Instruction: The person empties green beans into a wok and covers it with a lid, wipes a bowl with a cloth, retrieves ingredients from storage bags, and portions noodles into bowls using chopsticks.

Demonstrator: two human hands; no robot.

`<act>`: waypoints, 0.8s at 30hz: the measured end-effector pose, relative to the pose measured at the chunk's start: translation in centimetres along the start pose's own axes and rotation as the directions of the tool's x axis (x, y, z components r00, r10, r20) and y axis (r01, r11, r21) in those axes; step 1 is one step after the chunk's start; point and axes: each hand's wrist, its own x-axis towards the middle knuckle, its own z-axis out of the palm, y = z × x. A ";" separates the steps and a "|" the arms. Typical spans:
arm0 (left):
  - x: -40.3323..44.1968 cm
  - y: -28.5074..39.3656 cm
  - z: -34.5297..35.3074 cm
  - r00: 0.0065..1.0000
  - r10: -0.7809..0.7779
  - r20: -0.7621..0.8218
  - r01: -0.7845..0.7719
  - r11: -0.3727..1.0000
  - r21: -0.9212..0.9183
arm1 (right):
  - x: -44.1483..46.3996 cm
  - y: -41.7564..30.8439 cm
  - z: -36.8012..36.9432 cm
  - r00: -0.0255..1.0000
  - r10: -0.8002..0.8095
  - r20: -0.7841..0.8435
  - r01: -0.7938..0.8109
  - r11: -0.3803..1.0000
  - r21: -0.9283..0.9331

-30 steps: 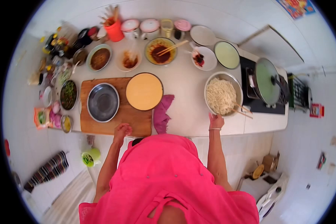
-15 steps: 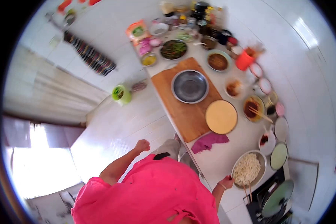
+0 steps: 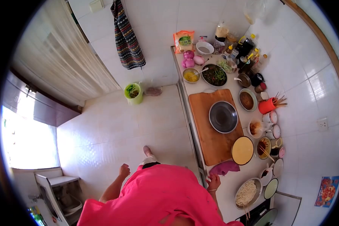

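Note:
My right hand [image 3: 214,182] is over the counter's front edge, beside a crumpled purple cloth [image 3: 225,168]. Its fingers are apart and I see nothing held in them. To its right lies a metal bowl of pale noodles [image 3: 246,193], a pair of chopsticks [image 3: 246,213] jutting from its near side. Away from the counter, my left hand [image 3: 124,170] hangs over the floor with curled fingers and nothing visible in it. Beyond the cloth, an empty metal bowl [image 3: 223,117] rests on a wooden cutting board [image 3: 202,128], next to a round yellow board or lid [image 3: 242,150].
Bowls of sauce [image 3: 247,100], a dish of green vegetables [image 3: 214,75] and a red chopstick holder [image 3: 266,106] crowd the counter. Bottles [image 3: 246,47] fill the back corner. A stove with a glass lid [image 3: 265,218] is at lower right. A green bin [image 3: 133,94] stands on the floor.
My right hand has left the rim of the noodle bowl and come over beside the purple cloth. The view has turned, and a foot now shows on the floor.

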 end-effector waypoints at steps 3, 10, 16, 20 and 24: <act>2.8 -1.5 -4.4 0.999 0.030 -0.044 -0.038 0.978 -0.205 | 0.7 0.3 7.7 0.988 -0.029 0.149 0.043 0.995 -0.087; 10.4 -7.6 -15.0 0.977 -0.155 -0.148 0.053 0.844 -0.534 | -1.8 -2.4 29.8 0.880 -0.034 0.474 0.187 0.942 -0.279; 19.3 -4.6 -21.5 0.957 -0.123 -0.264 -0.066 0.792 -0.607 | -1.6 -3.1 40.4 0.786 0.078 0.614 0.280 0.840 -0.465; 27.2 3.9 -30.1 0.878 0.228 -0.422 -0.342 0.914 -0.218 | 0.1 -3.2 47.1 0.789 0.155 0.595 0.226 0.827 -0.515; 35.8 15.3 -40.9 0.761 0.480 -0.437 -0.508 0.859 0.058 | 2.1 -3.9 57.1 0.738 0.120 0.664 0.309 0.815 -0.491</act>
